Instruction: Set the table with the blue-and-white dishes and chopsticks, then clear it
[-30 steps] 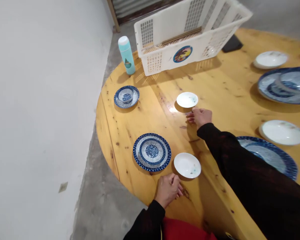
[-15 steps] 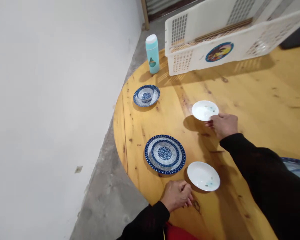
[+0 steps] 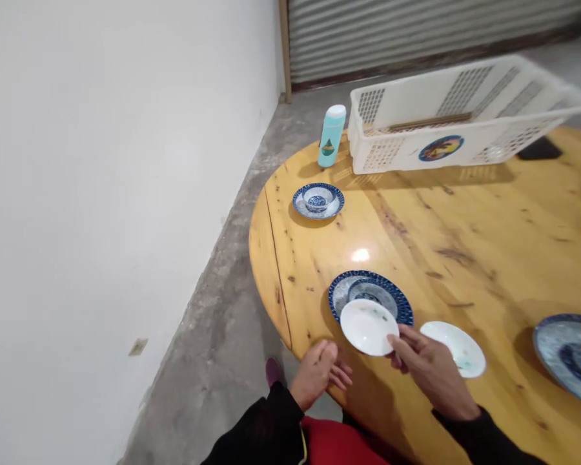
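Observation:
My right hand (image 3: pixel 428 365) pinches the right rim of a small white bowl (image 3: pixel 368 328) with faint leaf marks. That bowl is raised and tilted, covering the front part of a blue-patterned plate (image 3: pixel 339 290) with a matching bowl (image 3: pixel 372 290) on it. Just left of the white bowl, at the table's edge, my left hand (image 3: pixel 322 371) is empty, its fingers loosely apart. Behind my right hand a second white bowl (image 3: pixel 458 345) rests on the table, partly hidden by the fingers.
On the wooden table (image 3: pixel 489 258), another blue-patterned plate (image 3: pixel 337 205) carries a small bowl. Beyond stand a turquoise bottle (image 3: pixel 330 139) and a white basket (image 3: pixel 392 152) holding thin sticks. A black flat object (image 3: pixel 540 148) lies beside the basket. Farther right is a larger blue-patterned plate (image 3: pixel 552 342).
My right hand has brought the white bowl from the middle of the table towards me, over the blue-patterned plate's front. My left hand has opened somewhat. The view has shifted.

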Demonstrator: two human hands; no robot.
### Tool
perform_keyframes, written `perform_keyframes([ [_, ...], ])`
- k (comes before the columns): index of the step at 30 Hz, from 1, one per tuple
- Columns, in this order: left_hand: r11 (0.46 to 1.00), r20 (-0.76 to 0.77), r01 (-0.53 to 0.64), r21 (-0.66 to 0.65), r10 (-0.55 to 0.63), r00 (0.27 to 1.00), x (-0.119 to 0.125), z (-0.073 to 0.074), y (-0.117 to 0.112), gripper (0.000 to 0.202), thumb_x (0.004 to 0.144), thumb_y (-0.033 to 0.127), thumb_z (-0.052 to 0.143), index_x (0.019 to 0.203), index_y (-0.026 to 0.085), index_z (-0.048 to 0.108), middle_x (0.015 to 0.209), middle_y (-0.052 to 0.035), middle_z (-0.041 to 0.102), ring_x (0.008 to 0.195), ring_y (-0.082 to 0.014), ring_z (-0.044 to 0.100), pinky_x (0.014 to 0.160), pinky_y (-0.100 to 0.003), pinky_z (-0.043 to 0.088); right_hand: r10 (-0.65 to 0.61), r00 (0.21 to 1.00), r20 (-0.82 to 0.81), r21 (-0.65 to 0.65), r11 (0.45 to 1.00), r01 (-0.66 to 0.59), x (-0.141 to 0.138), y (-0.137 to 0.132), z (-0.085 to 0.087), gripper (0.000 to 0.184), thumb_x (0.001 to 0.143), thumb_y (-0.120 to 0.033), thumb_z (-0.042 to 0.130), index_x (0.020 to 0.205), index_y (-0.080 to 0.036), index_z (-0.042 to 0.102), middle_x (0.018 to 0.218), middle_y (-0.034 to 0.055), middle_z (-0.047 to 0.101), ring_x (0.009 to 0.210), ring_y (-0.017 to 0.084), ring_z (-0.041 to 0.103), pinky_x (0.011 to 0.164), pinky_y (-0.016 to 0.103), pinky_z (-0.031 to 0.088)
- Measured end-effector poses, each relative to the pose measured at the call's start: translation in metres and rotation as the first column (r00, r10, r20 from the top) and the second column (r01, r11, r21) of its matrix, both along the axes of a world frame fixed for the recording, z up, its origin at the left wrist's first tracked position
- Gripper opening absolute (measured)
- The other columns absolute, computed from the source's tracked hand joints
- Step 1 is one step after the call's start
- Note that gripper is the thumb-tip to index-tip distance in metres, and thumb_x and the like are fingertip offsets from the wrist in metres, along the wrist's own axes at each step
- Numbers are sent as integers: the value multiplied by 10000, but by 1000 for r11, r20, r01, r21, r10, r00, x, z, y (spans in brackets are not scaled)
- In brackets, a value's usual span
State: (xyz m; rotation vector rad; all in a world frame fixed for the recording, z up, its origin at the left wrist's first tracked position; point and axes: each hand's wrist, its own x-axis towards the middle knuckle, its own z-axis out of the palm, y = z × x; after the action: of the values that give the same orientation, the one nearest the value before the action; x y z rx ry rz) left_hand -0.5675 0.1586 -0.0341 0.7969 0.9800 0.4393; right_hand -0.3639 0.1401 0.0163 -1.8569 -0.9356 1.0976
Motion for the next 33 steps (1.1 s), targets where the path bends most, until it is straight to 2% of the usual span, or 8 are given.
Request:
perform_keyframes([
  [4, 978, -88, 38, 207, -20, 996, -76, 9, 19, 685, 823, 773, 555, 1074, 135, 573, 822, -36, 623, 670, -152, 670, 561, -231, 503, -19, 994, -107, -79, 997, 10, -92, -8, -14, 430, 680, -596, 537, 800, -200, 655, 467, -14, 556, 437, 182, 544, 443, 290, 417],
  [8, 958, -215, 44, 284, 19, 976, -133, 1, 26, 557, 846, 722, 550, 907, 168, 541, 751, 3, 576, 647, -150, 637, 564, -253, 517, 32, 984, -178, -106, 993, -52, -164, 1, -28, 413, 684, -583, 476, 788, -212, 626, 483, -24, 545, 432, 176, 541, 434, 286, 409],
  [11, 960, -257, 16, 280, 59, 965, -159, -2, 32, 502, 874, 685, 513, 859, 183, 517, 728, 16, 560, 612, -132, 589, 575, -264, 517, 50, 973, -226, -120, 990, -79, -194, 11, -38, 401, 681, -582, 456, 783, -220, 595, 473, -39, 525, 404, 167, 524, 426, 279, 397],
  [14, 952, -278, 26, 304, 62, 959, -171, 4, 43, 478, 882, 658, 504, 880, 182, 541, 751, 9, 569, 632, -143, 586, 601, -281, 530, 50, 974, -220, -78, 995, -69, -204, 25, -44, 344, 685, -565, 463, 733, -233, 539, 483, -40, 525, 398, 156, 506, 429, 275, 387],
  [19, 920, -334, 19, 392, 123, 934, -178, 15, 58, 447, 914, 615, 489, 898, 177, 575, 782, -8, 597, 685, -153, 577, 633, -272, 526, 138, 971, -194, -22, 989, -145, -206, 50, -41, 298, 728, -526, 449, 721, -235, 510, 524, -29, 541, 419, 149, 504, 450, 275, 392],
  [22, 915, -359, 15, 402, 142, 923, -172, 15, 60, 428, 920, 596, 478, 842, 181, 548, 752, -5, 574, 686, -154, 555, 629, -262, 499, 149, 986, -80, 51, 988, -146, -201, 48, -42, 279, 769, -495, 445, 703, -233, 512, 551, -15, 549, 450, 154, 527, 491, 283, 403],
  [28, 876, -445, 169, 451, 57, 894, -124, 16, 51, 336, 926, 485, 462, 784, 185, 517, 707, 15, 495, 681, -140, 487, 643, -243, 411, 20, 994, -103, 26, 1000, -17, -162, 14, -55, 308, 796, -523, 444, 744, -241, 556, 521, -14, 540, 456, 190, 561, 480, 293, 410],
  [33, 863, -431, 174, 474, 55, 901, -88, 20, 52, 339, 920, 485, 466, 804, 177, 548, 722, 12, 505, 697, -138, 459, 643, -235, 400, -55, 995, -80, 69, 996, 60, -132, 7, -47, 316, 784, -536, 472, 703, -244, 561, 555, 30, 603, 471, 187, 564, 506, 298, 440],
])
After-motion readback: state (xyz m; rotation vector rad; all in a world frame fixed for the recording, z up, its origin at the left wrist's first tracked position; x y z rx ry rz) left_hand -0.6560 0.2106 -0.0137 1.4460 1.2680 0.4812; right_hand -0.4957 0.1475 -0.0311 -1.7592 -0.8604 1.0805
